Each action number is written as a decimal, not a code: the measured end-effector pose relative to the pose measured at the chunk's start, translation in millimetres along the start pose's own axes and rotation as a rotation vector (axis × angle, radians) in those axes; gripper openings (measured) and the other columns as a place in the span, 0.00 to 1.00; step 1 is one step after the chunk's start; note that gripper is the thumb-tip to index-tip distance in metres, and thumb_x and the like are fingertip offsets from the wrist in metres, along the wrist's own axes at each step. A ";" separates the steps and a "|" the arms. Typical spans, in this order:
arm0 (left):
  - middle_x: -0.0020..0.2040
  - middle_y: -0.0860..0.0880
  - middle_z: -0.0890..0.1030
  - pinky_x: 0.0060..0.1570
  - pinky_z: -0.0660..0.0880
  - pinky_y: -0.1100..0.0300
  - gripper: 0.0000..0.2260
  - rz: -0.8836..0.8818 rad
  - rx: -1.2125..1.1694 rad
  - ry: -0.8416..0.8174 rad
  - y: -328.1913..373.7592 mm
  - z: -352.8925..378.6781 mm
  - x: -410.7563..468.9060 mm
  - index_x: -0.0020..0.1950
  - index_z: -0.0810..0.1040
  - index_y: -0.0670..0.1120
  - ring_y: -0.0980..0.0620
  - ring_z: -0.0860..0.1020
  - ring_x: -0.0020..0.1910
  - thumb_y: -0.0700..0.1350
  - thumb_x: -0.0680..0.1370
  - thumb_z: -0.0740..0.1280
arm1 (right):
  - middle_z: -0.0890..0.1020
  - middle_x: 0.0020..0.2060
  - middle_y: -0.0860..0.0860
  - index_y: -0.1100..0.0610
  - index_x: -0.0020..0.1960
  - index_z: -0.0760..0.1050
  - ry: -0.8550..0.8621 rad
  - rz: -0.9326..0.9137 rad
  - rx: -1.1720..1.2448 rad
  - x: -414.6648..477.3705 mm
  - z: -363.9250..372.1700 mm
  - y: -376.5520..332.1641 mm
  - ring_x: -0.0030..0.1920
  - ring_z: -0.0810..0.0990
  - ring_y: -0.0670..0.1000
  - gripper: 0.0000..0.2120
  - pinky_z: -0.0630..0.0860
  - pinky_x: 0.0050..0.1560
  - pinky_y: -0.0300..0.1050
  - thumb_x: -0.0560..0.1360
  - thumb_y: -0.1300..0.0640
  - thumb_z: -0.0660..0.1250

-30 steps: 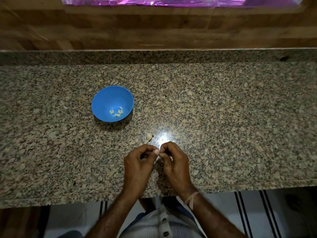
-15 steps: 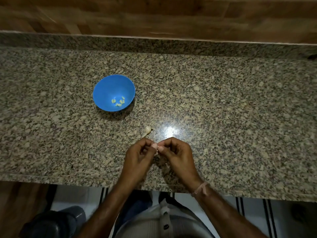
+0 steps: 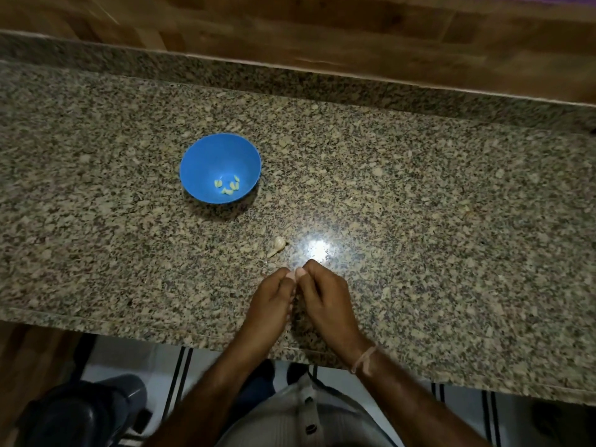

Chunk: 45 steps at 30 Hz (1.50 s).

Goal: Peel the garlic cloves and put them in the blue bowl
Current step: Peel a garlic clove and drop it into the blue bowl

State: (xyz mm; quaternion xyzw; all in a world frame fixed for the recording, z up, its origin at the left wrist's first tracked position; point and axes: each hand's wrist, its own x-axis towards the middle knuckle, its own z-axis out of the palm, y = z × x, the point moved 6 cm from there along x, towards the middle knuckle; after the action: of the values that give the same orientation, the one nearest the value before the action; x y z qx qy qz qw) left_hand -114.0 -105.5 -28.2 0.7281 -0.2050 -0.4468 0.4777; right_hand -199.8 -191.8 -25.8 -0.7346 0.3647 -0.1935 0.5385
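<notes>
Your left hand (image 3: 271, 295) and right hand (image 3: 325, 291) are both curled, thumb tips pressed together above the worktop's (image 3: 419, 221) near edge. I cannot tell what they pinch. An unpeeled clove (image 3: 278, 246) lies just beyond them, and peeled cloves (image 3: 229, 186) sit in the blue bowl (image 3: 213, 158), farther left. Squeeze too hard and a slick clove could shoot off that edge.

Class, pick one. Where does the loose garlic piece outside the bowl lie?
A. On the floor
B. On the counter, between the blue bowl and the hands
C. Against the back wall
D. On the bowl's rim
B: the garlic piece lies on the granite counter, apart from the blue bowl and just beyond the left hand and right hand.
</notes>
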 end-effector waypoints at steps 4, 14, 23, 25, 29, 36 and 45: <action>0.33 0.51 0.69 0.27 0.64 0.62 0.14 -0.267 -0.274 -0.041 -5.5 4.7 -2.0 0.41 0.70 0.47 0.56 0.66 0.28 0.43 0.87 0.58 | 0.71 0.36 0.45 0.56 0.41 0.70 -0.040 -0.244 -0.202 4.3 -4.4 -8.9 0.38 0.69 0.46 0.15 0.62 0.41 0.34 0.87 0.55 0.60; 0.47 0.34 0.80 0.43 0.74 0.48 0.19 -0.051 -0.037 0.139 -11.9 -6.1 16.0 0.50 0.77 0.41 0.37 0.79 0.43 0.57 0.80 0.58 | 0.82 0.38 0.58 0.61 0.46 0.79 0.010 0.328 0.481 -2.6 15.3 24.4 0.40 0.80 0.54 0.08 0.79 0.45 0.51 0.82 0.58 0.70; 0.30 0.56 0.73 0.32 0.66 0.60 0.14 -0.066 -0.007 0.108 -19.0 -2.8 16.8 0.48 0.78 0.41 0.58 0.69 0.30 0.45 0.87 0.59 | 0.85 0.51 0.66 0.67 0.56 0.81 0.023 0.429 0.721 -5.0 8.1 27.3 0.49 0.84 0.59 0.06 0.82 0.54 0.57 0.80 0.66 0.70; 0.30 0.55 0.76 0.32 0.68 0.62 0.13 -0.018 0.056 0.161 -13.6 -5.6 16.6 0.43 0.79 0.43 0.58 0.72 0.30 0.46 0.86 0.63 | 0.85 0.51 0.66 0.67 0.55 0.81 0.042 0.415 0.688 -3.7 6.3 29.5 0.52 0.85 0.62 0.05 0.82 0.55 0.59 0.81 0.67 0.70; 0.38 0.54 0.84 0.37 0.78 0.64 0.04 0.038 0.063 0.304 -3.3 -18.3 14.8 0.47 0.82 0.48 0.58 0.82 0.37 0.45 0.82 0.71 | 0.87 0.49 0.58 0.62 0.54 0.84 0.053 0.312 0.520 2.0 -3.1 27.7 0.53 0.87 0.58 0.05 0.84 0.54 0.51 0.81 0.66 0.70; 0.42 0.57 0.87 0.44 0.81 0.62 0.04 0.095 0.167 0.256 6.6 -21.3 15.8 0.51 0.87 0.50 0.59 0.84 0.44 0.43 0.81 0.73 | 0.88 0.48 0.51 0.58 0.53 0.84 0.064 0.233 0.398 6.5 -13.4 26.7 0.51 0.87 0.54 0.05 0.84 0.55 0.55 0.78 0.63 0.75; 0.37 0.55 0.85 0.36 0.77 0.63 0.04 0.081 0.165 0.289 13.8 -23.6 12.6 0.45 0.87 0.51 0.55 0.82 0.37 0.42 0.76 0.76 | 0.88 0.46 0.51 0.59 0.52 0.85 0.041 0.149 0.324 6.4 -16.4 18.1 0.50 0.87 0.53 0.03 0.84 0.55 0.58 0.78 0.63 0.75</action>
State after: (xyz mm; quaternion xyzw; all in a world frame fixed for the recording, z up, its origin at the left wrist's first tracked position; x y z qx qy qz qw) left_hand -85.7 -108.9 -18.4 0.8127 -0.1993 -0.2995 0.4583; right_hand -212.6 -210.0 -37.7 -0.6048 0.3931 -0.2241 0.6553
